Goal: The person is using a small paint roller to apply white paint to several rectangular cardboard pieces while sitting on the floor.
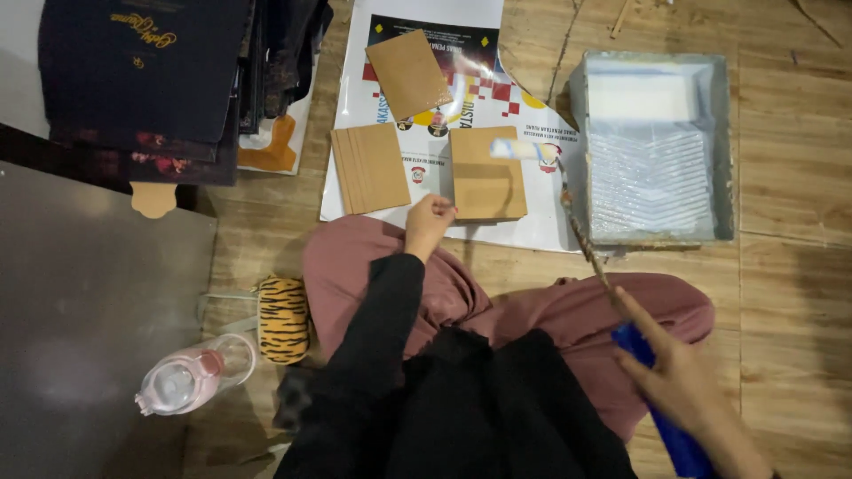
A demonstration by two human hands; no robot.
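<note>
My right hand (683,386) grips the blue handle of a paint roller (524,151). Its thin metal rod runs up and left, and the white roller head hovers over the top right corner of a brown cardboard piece (486,182). My left hand (429,222) rests at that piece's lower left corner, fingers curled on its edge. The cardboard lies on a white printed poster sheet (390,191) spread on the wooden floor. A stack of similar brown cardboard pieces (370,168) sits to the left, and another single piece (408,73) lies farther up.
A grey paint tray (723,151) with white glue or paint stands at the right. Dark printed box sheets (142,80) are piled at top left. A grey panel (89,319), a clear pink bottle (191,377) and a tiger-striped pouch (282,319) lie at left.
</note>
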